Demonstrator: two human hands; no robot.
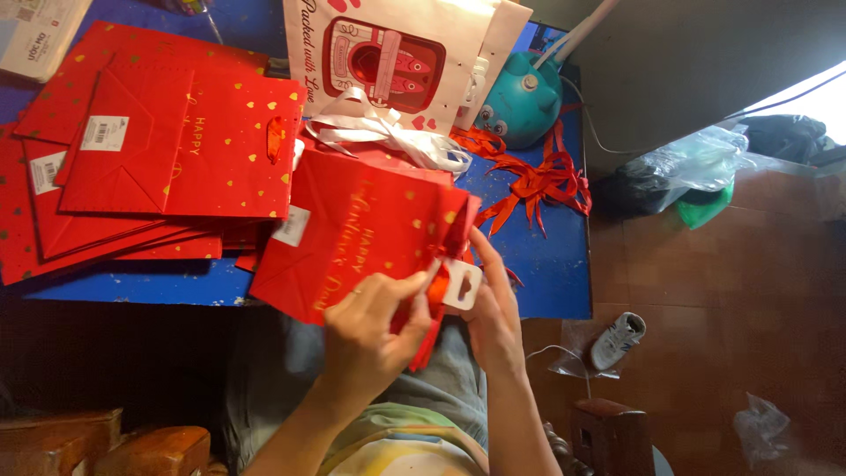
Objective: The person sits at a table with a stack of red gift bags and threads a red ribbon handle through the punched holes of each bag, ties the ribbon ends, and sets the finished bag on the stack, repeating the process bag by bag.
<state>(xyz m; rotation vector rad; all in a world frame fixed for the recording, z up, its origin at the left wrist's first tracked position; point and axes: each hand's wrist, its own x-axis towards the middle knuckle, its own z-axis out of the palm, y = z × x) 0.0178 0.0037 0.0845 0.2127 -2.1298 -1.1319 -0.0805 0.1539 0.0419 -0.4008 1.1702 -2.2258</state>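
A flat red paper gift bag (352, 238) with gold hearts lies over the near edge of the blue table (551, 264). My left hand (374, 330) pinches the red ribbon handle (438, 286) at the bag's top edge. My right hand (493, 308) holds the same edge from the other side, fingers on a small white hang tag (463, 284). Both hands are above my lap.
A stack of flat red gift bags (141, 150) covers the table's left part. White ribbons (388, 128), loose red ribbons (538, 181), a white printed bag (388, 53) and a teal round device (524, 101) lie behind. A shoe (617, 339) and plastic bags (696, 163) are on the floor to the right.
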